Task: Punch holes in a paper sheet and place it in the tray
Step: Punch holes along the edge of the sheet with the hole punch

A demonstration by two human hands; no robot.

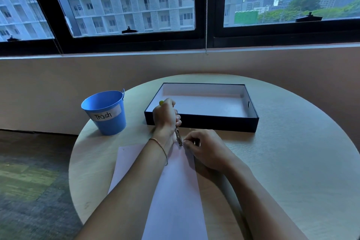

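Surroundings: we see a blue bucket (105, 115) labelled "Trash" at the far left of the table (292, 161), and a black tray (202, 122) with a pale inside just beyond our hands.
In the way: our left forearm crosses the paper (175, 191) and hides part of it.
Paper: pale, flat on the table, near us, its far edge just short of the tray.
Left hand (165, 117): curled round a punch (178, 138), whose metal head is at the paper's far edge.
Right hand (204, 150): fingertips pinch that edge beside the punch head.
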